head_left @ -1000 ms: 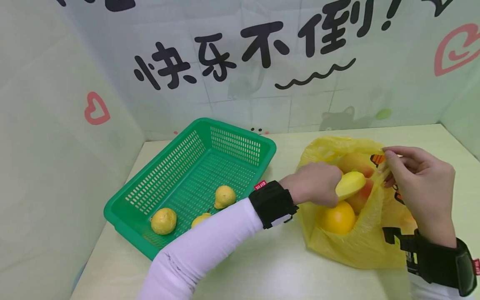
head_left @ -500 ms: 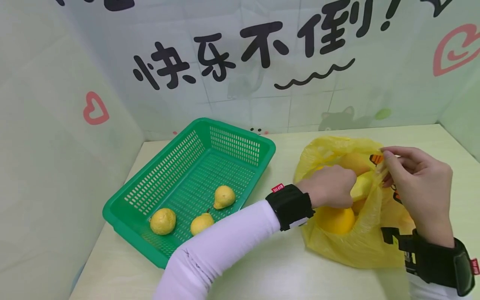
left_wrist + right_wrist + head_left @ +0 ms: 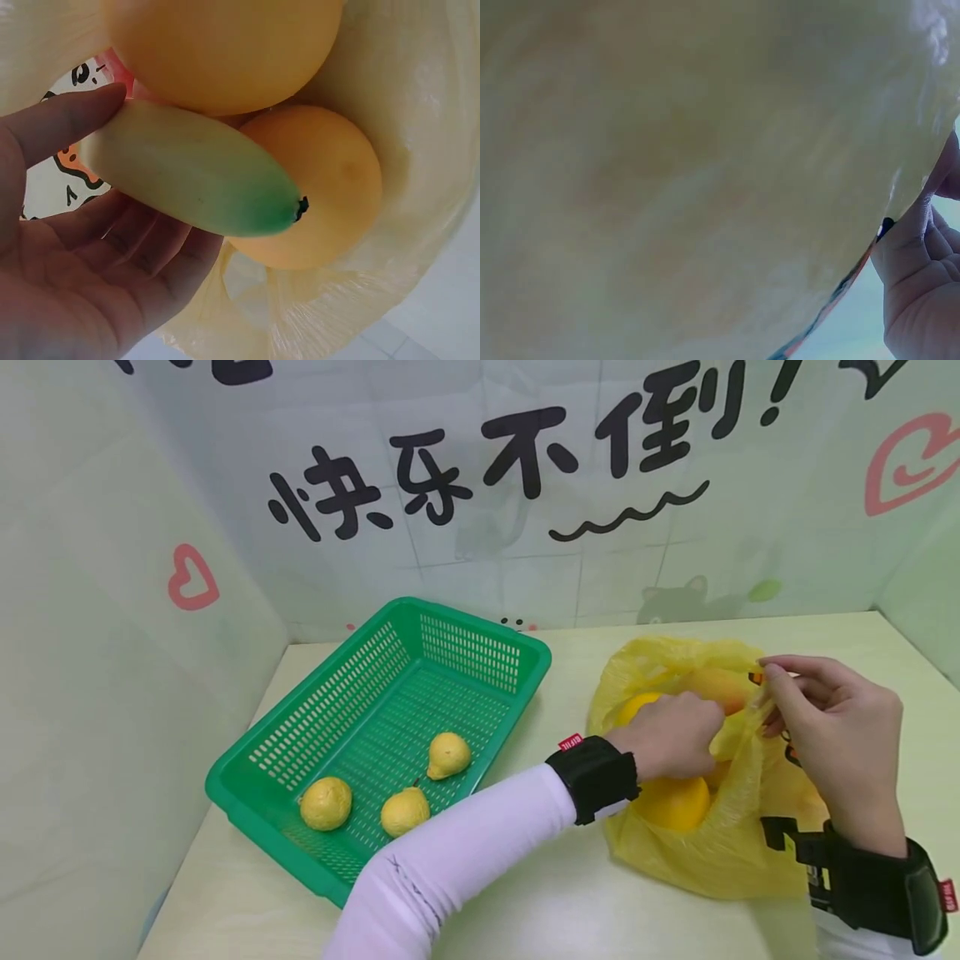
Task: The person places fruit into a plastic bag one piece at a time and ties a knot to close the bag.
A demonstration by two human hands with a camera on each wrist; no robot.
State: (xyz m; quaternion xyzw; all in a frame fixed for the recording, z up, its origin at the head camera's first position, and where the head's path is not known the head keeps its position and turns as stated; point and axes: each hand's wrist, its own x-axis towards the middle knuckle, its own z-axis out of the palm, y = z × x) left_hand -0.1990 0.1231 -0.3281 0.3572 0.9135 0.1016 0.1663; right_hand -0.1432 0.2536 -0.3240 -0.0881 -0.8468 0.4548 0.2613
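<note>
My left hand (image 3: 678, 735) is inside the mouth of the yellow plastic bag (image 3: 720, 868). It grips a yellow banana (image 3: 187, 165) with a green, black-tipped end; the left wrist view has the thumb on one side and the fingers beneath. Two round orange fruits (image 3: 307, 187) lie against the banana in that view. The head view has an orange (image 3: 671, 802) in front of the hand and a mango-like fruit (image 3: 712, 685) behind it. My right hand (image 3: 840, 727) pinches the bag's right rim between thumb and fingers. Bag film fills most of the right wrist view.
A green plastic basket (image 3: 300, 852) stands left on the pale table (image 3: 525, 893), with three yellow pears inside, one of them a pear (image 3: 448, 755) near the right wall. A printed backdrop (image 3: 480, 568) rises behind the table.
My left hand has moved right and deeper into the bag with the banana, which is now mostly hidden in the head view. The right hand keeps its hold on the rim.
</note>
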